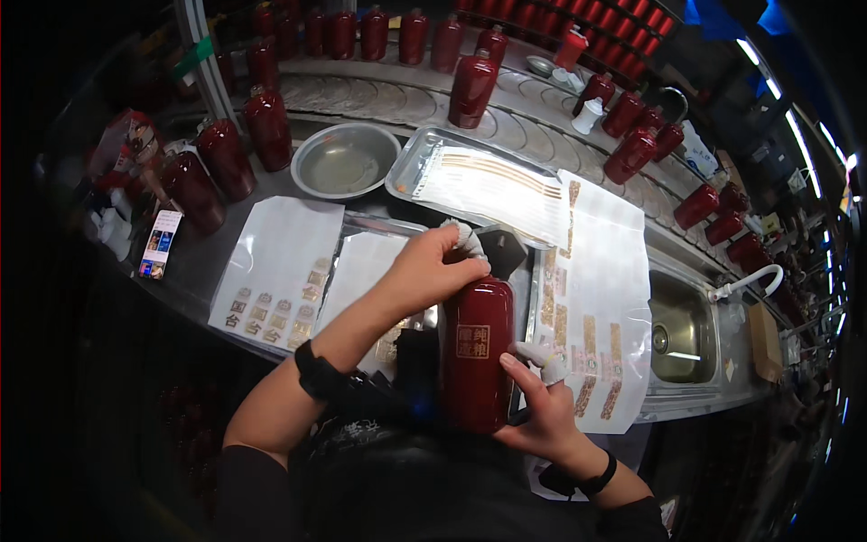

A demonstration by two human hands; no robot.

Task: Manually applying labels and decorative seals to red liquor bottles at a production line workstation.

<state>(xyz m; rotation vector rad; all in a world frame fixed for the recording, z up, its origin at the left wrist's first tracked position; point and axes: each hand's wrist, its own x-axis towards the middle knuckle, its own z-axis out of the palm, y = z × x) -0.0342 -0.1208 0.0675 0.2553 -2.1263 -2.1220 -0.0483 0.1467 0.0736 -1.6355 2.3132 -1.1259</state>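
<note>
Steadying a bottle [479,388] takes both hands: it sits between them, close to the body, its neck end pointing away from the person, and whether its base rests on anything cannot be told. Judging by its glossy red coat, it should be stiff, fairly heavy if full, slippery when damp, and fragile if it is glass; the safest hold is round the broad body with one hand and at the neck with the other. The left hand [438,262] is nearly closed at the neck, thumb and fingers drawn together, though what exactly they pinch is hidden. The right hand [546,411] is part spread, cupped around the bottle's lower right side and touching it. Pale finger covers [544,360] show on both. Beyond the left hand are a bowl [305,163] and a tray [408,167]; beyond the right hand lies a sheet [619,253], with a sink [686,312] farther right.
</note>
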